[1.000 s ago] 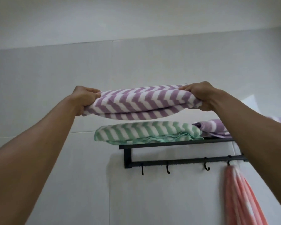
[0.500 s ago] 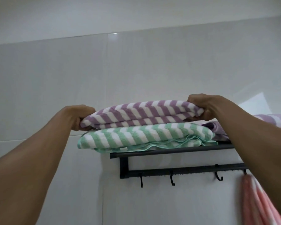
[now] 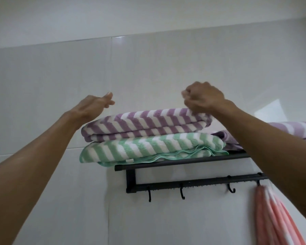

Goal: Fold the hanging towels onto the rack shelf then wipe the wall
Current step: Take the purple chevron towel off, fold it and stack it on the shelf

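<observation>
Head view: the black rack shelf (image 3: 184,163) is taken as the landmark. On it a folded green striped towel (image 3: 148,147) is laid, and a folded purple striped towel (image 3: 145,122) is stacked directly on top, its long axis running along the shelf. Above the stack's left end the left hand (image 3: 94,106) is held free, fingers (image 3: 108,99) loosely spread with nothing in them. Over the stack's right end the right hand (image 3: 202,98) is curled into a loose fist; whether cloth is pinched cannot be told. A pink towel (image 3: 276,216) is seen hanging from a hook below the shelf's right end, so it is judged next to be folded; the right hand is nearer. More purple cloth (image 3: 290,129) occupies the shelf's right part. The tiled wall (image 3: 60,76) is unobstructed.
</observation>
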A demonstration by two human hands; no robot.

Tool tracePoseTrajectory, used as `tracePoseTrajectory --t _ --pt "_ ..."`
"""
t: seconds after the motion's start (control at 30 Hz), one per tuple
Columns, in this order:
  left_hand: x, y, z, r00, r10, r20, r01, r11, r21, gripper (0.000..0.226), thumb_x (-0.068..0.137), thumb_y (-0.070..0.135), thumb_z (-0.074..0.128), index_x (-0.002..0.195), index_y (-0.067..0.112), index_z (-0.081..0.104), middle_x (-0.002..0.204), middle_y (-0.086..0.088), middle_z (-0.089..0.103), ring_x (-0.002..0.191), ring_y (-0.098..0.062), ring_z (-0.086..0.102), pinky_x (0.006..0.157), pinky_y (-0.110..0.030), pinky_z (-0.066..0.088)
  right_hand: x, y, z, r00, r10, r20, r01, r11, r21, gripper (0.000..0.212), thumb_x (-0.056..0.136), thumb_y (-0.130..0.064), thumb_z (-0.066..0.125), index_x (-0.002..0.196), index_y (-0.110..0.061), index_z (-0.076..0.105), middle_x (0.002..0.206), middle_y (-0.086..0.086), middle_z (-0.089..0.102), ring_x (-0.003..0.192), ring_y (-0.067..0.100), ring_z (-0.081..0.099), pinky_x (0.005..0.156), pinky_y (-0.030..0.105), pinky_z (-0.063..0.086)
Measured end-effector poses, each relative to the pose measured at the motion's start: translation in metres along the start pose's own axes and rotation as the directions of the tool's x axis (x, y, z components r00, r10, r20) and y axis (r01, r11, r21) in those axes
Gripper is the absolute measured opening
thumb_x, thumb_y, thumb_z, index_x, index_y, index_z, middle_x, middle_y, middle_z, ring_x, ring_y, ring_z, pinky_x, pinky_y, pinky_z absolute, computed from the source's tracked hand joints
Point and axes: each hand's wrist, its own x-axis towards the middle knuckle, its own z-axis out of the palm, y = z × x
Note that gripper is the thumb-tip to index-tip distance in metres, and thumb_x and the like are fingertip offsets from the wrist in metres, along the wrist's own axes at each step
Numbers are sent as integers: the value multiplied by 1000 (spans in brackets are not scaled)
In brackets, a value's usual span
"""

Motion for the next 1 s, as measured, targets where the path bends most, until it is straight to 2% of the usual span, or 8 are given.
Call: tracePoseTrajectory --t 0.07,0.13,0.23,0.53,0.7,0.8,0.87,1.0 --pt "-7 10 12 996 70 59 -75 994 80 63 99 66 30 126 24 69 138 -2 61 127 -25 54 115 -46 33 -13 -15 8 984 -86 153 95 994 -49 65 98 -62 23 114 -18 67 125 11 67 105 31 63 96 47 49" --pt "-14 16 26 994 43 98 -63 975 215 71 99 68 24 130 22 67 140 -7 59 126 -28 54 114 -45 35 -23 -14 18 974 -81 213 105 989 -105 77 98 -67 12 130 -17 60 135 13 61 114 33 60 99 48 47" --pt "-22 22 41 997 -22 77 -7 932 362 84 98 70 16 137 9 60 140 -18 56 123 -37 54 108 -44 39 -30 2 30 975 -6 220 33 992 -118 76 102 -62 10 135 -11 55 138 18 58 120 36 58 99 47 44" --pt "-26 30 44 993 -116 23 97 914 393 90 97 70 9 144 6 51 145 -22 50 129 -40 49 109 -46 36 -32 10 27 972 51 229 -42 998 -43 77 102 -62 10 139 -9 52 141 20 54 123 39 55 104 49 42" --pt "-46 36 30 994 36 -106 12 906 422 82 98 68 8 102 10 65 118 -17 63 99 -34 57 93 -46 45 -49 -6 5 987 -21 158 29 998 -53 69 102 -59 9 141 -22 53 146 8 54 133 33 49 111 60 27" --pt "-66 43 15 983 100 -157 -31 919 393 77 101 64 10 105 12 65 102 -12 63 90 -30 56 83 -44 44 -71 -16 -14 994 -44 96 41 999 27 62 104 -55 17 139 -21 54 144 8 56 130 32 50 108 56 35" --pt "-90 45 3 977 124 -172 -57 935 351 70 102 62 15 83 12 60 91 -11 62 79 -27 56 77 -42 40 -96 -22 -28 994 -43 98 37 998 59 59 104 -53 20 137 -20 56 142 9 57 127 32 52 105 52 41" --pt "-129 46 -11 975 140 -173 -75 938 338 65 104 58 19 79 14 60 99 -16 62 90 -33 53 80 -40 38 -135 -31 -49 991 -41 126 33 998 61 53 105 -49 27 134 -18 58 138 12 59 121 33 55 89 41 43"
